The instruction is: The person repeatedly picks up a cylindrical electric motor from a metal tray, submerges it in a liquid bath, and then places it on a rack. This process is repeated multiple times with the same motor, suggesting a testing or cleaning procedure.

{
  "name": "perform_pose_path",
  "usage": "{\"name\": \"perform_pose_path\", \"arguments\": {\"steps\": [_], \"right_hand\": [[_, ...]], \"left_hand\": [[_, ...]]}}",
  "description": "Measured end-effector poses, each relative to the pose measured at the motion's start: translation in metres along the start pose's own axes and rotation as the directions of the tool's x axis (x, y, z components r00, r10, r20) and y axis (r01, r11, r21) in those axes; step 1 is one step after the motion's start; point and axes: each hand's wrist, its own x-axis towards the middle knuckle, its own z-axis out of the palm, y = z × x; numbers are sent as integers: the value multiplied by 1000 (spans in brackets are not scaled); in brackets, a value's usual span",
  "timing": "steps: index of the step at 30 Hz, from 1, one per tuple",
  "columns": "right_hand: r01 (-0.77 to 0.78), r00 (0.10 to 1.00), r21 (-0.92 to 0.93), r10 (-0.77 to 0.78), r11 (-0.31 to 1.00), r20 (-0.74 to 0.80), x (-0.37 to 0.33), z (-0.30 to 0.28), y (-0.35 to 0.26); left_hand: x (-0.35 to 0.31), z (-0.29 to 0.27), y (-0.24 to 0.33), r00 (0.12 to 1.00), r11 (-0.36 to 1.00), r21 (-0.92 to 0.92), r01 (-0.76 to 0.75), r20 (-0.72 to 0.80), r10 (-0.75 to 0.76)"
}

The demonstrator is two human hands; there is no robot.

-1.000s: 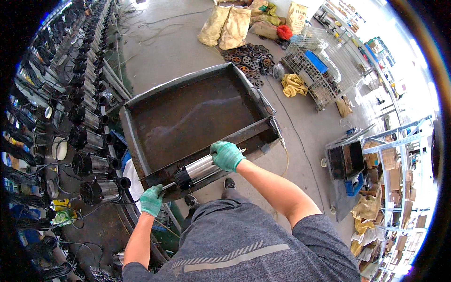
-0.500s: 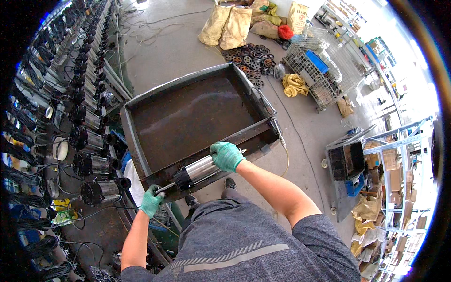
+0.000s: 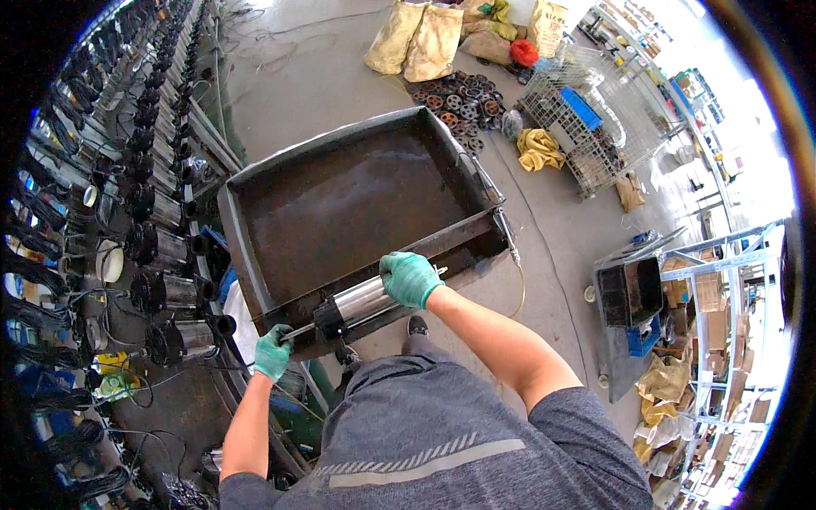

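A silver cylindrical pump motor (image 3: pixel 357 303) with a black end lies slantwise along the near edge of a dark metal tank (image 3: pixel 231 223). My right hand (image 3: pixel 411 280), in a green glove, is wrapped over the motor's right end, where a short yellowish tip pokes out past the fingers. From the black end a thin metal rod (image 3: pixel 300 331) sticks out to the left. My gloved left hand (image 3: pixel 273 353) is closed around the rod's outer end; whether the rod belongs to the motor or is a separate tool, I cannot tell. Dark liquid (image 3: pixel 357 200) seems to fill the tank.
Rows of similar motors (image 3: pixel 183 340) with black cables line the left side. Beyond the tank lie a heap of dark wheel-shaped parts (image 3: pixel 463 102) and several sacks (image 3: pixel 433 42). A wire cage cart (image 3: pixel 586 127) and a trolley with a black bin (image 3: pixel 627 291) stand to the right.
My left hand has shifted slightly away from me with the rod's end still in it. The right hand keeps its place on the motor. The whole view has tilted a little.
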Motion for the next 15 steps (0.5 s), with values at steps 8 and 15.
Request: {"name": "perform_pose_path", "arguments": {"steps": [8, 15], "right_hand": [[-11, 1000, 25, 11, 1000, -2, -2, 1, 4], [60, 991, 296, -21, 953, -135, -12, -14, 18]], "left_hand": [[-7, 19, -1, 952, 921, 373, -114, -225, 209], [-15, 15, -46, 945, 982, 73, -173, -267, 186]]}}
